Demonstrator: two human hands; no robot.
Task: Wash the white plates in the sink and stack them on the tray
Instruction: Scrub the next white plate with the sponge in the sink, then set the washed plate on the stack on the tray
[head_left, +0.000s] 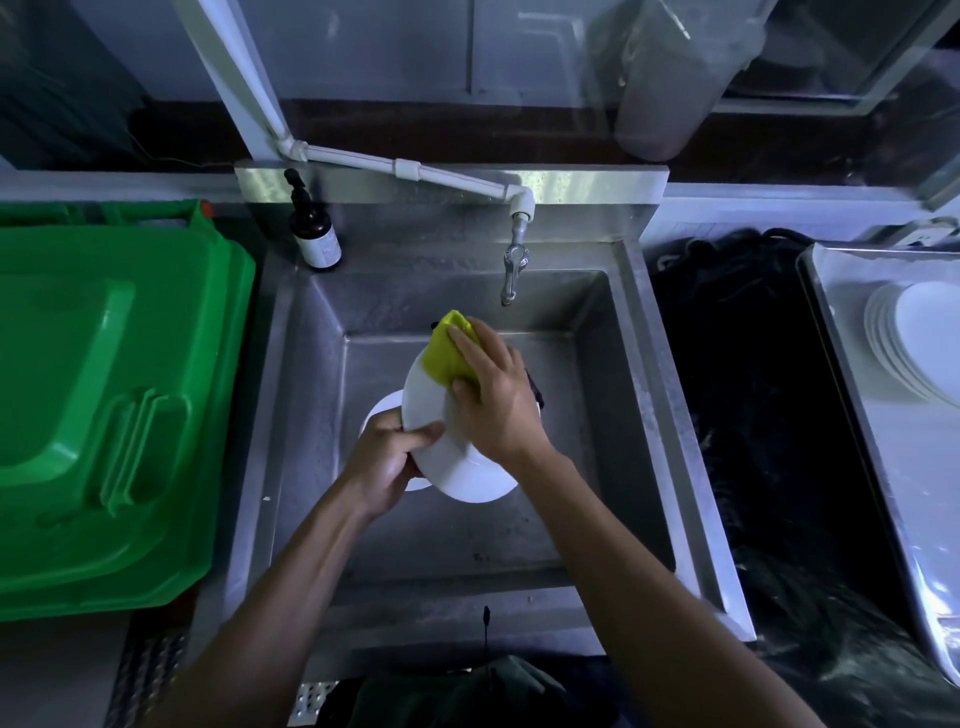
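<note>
Scrubbing step, mid-task by my read. My left hand (387, 457) grips the plate (457, 462) at its left rim, thumb over the face and fingers curled behind, holding it tilted above the sink (613, 415). My right hand (493, 395) presses a yellow sponge (445, 351) flat on the plate's upper face, fingers spread over it and the thumb curled at its lower edge. A second plate (379, 415) sits just behind and below the held one, partly hidden; can't tell if it touches my fingers. The tap (514, 265) hangs above the basin; no water stream that I can make out. Washed plates (898, 348) are stacked on the tray (852, 395) at far right, well apart from the sink. Handling guess: the plate is stiff and breakable, probably slick with soap, moderately heavy for one hand. Best hold is the rim, pinched thumb on top, fingers under, and I'd keep it low over the basin in case it slips. Soap bottle (311, 228) on the back-left ledge, green bin lid (104, 405) on the left.
</note>
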